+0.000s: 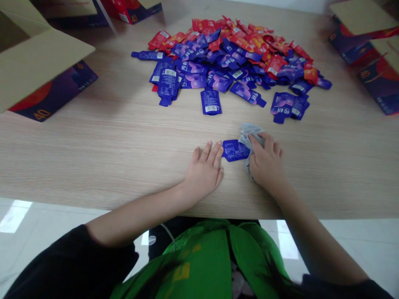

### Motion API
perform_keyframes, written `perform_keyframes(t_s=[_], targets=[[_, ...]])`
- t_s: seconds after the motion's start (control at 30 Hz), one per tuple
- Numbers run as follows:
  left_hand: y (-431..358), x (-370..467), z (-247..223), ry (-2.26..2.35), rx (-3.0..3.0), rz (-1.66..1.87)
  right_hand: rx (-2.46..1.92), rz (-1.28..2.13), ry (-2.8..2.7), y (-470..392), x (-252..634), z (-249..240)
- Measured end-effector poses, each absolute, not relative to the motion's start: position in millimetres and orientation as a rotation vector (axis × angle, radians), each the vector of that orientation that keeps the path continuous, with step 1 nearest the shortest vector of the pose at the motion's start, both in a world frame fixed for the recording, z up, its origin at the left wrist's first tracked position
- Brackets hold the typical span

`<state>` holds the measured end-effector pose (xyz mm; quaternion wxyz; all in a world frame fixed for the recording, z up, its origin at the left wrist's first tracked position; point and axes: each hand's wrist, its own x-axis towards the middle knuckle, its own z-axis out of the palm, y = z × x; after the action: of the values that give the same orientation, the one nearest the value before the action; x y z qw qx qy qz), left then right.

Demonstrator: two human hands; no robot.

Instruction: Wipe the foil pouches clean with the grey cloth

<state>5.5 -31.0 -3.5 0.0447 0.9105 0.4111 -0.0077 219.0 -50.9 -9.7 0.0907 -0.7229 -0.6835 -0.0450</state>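
A blue sachet (234, 150) lies flat on the wooden table in front of me, its printed side up. My left hand (205, 168) rests palm down beside it, fingers stretched out, fingertips at the sachet's narrow left end. A crumpled grey cloth (250, 133) is gripped in my right hand (266, 162) and pressed over the sachet's right end, which it hides. Beyond my hands is a heap of blue sachets (220, 81) and red sachets (276, 64), with a few blue ones lying loose along its near side.
An open carton (59, 89) with a raised flap stands at the left, more cartons (132, 12) behind it. At the right edge are further open cartons (382, 79). The table's front edge (237, 216) runs just before my body.
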Motion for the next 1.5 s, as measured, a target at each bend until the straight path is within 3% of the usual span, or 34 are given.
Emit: perform_keyframes(t_s=[0.23,0.4,0.57,0.87,1.13,1.33,1.5], targets=[[-29.5,5.0,-6.6,1.258,2.783,-0.014,-2.113,-0.083,-1.927,-52.1,243.1,-3.2],[-29.6,4.7,-8.6,1.251,2.797,0.009,-1.921,-0.036,-1.983,-32.1,193.0,17.2],[-29.4,4.3,-7.0,1.271,2.777,0.007,-1.931,0.005,-2.258,-12.3,157.7,1.3],[-29.0,6.3,-4.1,1.273,2.769,-0.019,-2.217,-0.135,-2.045,-29.4,215.6,-4.0],[-31.1,6.6,-5.9,1.277,2.770,-0.023,-2.152,-0.110,-1.919,-51.4,261.8,-9.0],[-30.9,6.3,-8.0,1.280,2.793,0.026,-1.829,-0.057,-2.067,-40.0,208.1,10.7],[-31.0,7.9,-3.8,1.271,2.785,-0.041,-1.908,-0.061,-2.287,-46.9,180.3,0.4]])
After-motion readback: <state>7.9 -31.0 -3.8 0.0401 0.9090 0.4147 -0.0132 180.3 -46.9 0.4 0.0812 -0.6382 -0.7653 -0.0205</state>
